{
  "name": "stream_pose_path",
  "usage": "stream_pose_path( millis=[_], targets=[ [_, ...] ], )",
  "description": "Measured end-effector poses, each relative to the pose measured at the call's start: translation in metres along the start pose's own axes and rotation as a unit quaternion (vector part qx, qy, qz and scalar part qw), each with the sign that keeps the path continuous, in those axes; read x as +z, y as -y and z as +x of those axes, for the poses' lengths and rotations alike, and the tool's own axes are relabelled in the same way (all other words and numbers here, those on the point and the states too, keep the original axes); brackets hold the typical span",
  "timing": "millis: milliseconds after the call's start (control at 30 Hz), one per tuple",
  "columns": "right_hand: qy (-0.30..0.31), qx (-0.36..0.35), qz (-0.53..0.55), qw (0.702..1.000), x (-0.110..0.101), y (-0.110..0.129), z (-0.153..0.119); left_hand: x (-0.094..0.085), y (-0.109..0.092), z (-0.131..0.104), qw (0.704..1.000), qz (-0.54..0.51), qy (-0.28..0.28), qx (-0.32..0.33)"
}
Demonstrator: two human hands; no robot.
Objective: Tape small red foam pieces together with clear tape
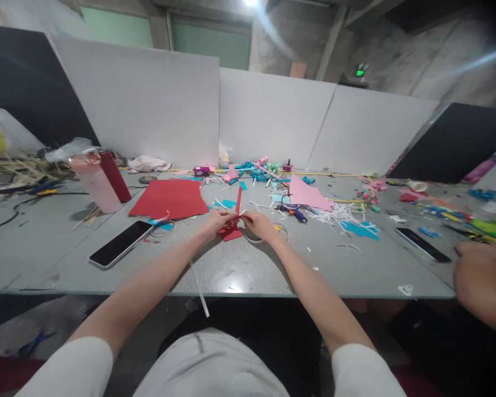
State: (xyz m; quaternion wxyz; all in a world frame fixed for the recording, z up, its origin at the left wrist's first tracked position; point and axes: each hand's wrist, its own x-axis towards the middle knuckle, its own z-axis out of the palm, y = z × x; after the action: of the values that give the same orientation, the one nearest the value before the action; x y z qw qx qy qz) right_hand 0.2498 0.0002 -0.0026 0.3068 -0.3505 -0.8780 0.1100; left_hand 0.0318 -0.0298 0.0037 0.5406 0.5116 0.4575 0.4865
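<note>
In front of me at the table's middle, my left hand (218, 221) and my right hand (255, 221) are close together, fingers pinched on a red paper strip (238, 198). One end of the strip points away from me. Below the fingers lie red paper pieces (231, 236), partly hidden by the left hand. A roll of tape (252, 238) sits under the right hand. Near my left forearm a thin white stick (199, 289) sticks out past the table edge.
Red sheets (169, 198), a phone (122, 243) and a pink bottle (95, 184) lie or stand left. Right are a glue gun (293, 212), pink paper (308, 194), white paper shreds (339, 216) and another phone (422, 244). Another person's arm (481, 278) rests far right.
</note>
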Motion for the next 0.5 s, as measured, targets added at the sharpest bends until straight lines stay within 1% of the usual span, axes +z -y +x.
stream_pose_path(
  millis=[100,333,500],
  targets=[
    [-0.006,0.000,-0.014,1.000,-0.001,0.004,0.000,0.000,-0.001,0.000,1.000,-0.006,0.003,0.004],
    [0.007,0.002,-0.032,0.999,-0.002,0.011,0.001,0.000,0.001,0.000,1.000,0.000,0.003,0.002],
    [0.020,-0.004,-0.078,0.997,0.000,0.018,-0.002,0.002,0.003,0.000,0.999,0.039,-0.021,0.006]
  ],
)
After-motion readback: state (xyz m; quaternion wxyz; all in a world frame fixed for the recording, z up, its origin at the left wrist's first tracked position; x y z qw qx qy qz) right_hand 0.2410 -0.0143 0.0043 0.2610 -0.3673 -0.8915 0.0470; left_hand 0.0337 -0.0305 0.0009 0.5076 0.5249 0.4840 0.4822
